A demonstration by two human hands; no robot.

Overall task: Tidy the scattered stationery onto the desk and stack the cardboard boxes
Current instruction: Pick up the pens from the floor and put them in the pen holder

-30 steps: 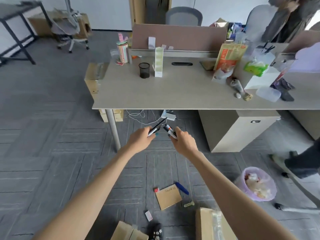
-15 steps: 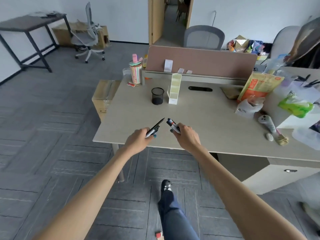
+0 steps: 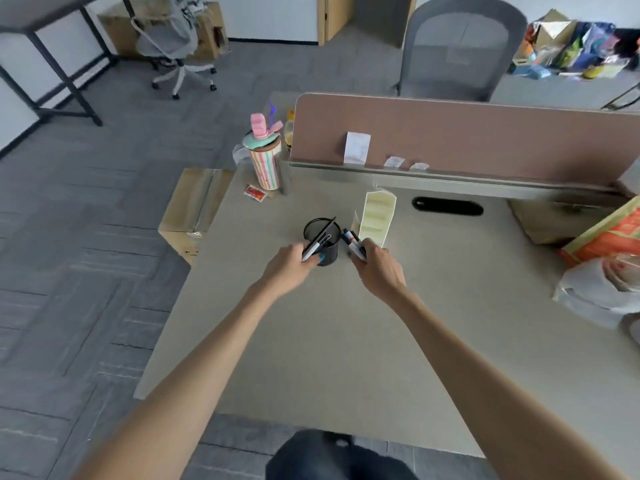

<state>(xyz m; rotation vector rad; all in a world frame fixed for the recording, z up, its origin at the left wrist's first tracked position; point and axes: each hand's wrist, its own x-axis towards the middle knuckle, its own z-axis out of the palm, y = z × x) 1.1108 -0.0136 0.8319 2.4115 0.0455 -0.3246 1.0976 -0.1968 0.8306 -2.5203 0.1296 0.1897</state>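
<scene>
Head view: left hand (image 3: pixel 289 266) grips a bundle of pens (image 3: pixel 317 244) over the black mesh pen holder (image 3: pixel 323 242) on the desk (image 3: pixel 346 341). Right hand (image 3: pixel 379 271) grips markers (image 3: pixel 353 244) just beside the holder.

The left hand (image 3: pixel 289 263) covers the lower ends of the dark pens (image 3: pixel 317 242) it grips, and their count cannot be told. They cross in front of the black mesh pen cup (image 3: pixel 323 242), hiding part of its rim and its inside. The right hand (image 3: pixel 377 268) hides the lower ends of its markers (image 3: pixel 353 244); their labels are too small to read. At the right edge of the frame the orange bag (image 3: pixel 609 237) and the white plastic bag (image 3: pixel 595 292) are cut off. The counter (image 3: pixel 311 341) runs out of frame at right. Notes on the brown divider panel (image 3: pixel 485 140) are unreadable.
</scene>
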